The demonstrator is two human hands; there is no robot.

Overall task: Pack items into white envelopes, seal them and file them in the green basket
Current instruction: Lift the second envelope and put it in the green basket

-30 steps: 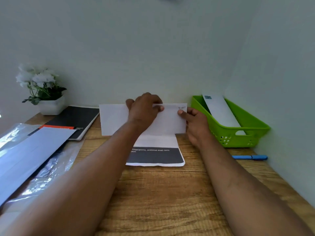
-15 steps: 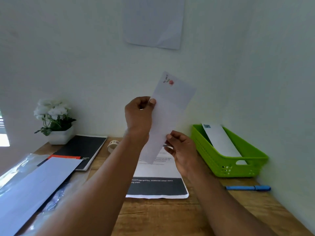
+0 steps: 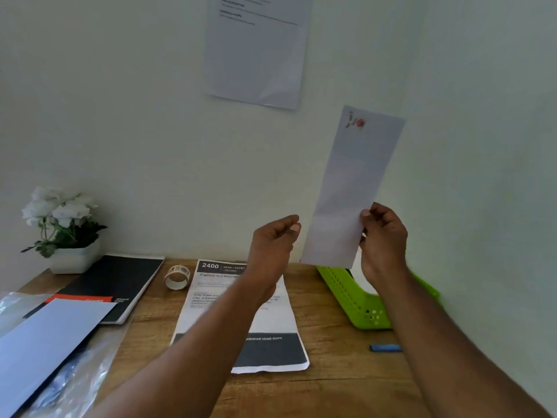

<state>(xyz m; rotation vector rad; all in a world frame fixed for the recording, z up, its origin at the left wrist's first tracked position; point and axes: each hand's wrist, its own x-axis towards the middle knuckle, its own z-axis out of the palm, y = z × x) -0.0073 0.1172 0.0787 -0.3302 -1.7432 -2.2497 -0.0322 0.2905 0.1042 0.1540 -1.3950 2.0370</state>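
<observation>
**Envelope passes to the right hand, bound for the basket**

Half a second ago the left hand [image 3: 272,248] pinched the long white paper envelope [image 3: 352,188]; now it hangs just beside it, fingers loosely curled on nothing. The right hand [image 3: 382,239] alone pinches the envelope's lower edge, holding it upright above the green plastic basket [image 3: 355,300] at the desk's right edge: filing looks imminent. Whether the flap is sealed cannot be told. The right arm hides most of the basket.

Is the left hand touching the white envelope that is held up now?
Apart. In the head view a strip of wall shows between the left hand and the white envelope; only the right hand pinches it.
</observation>
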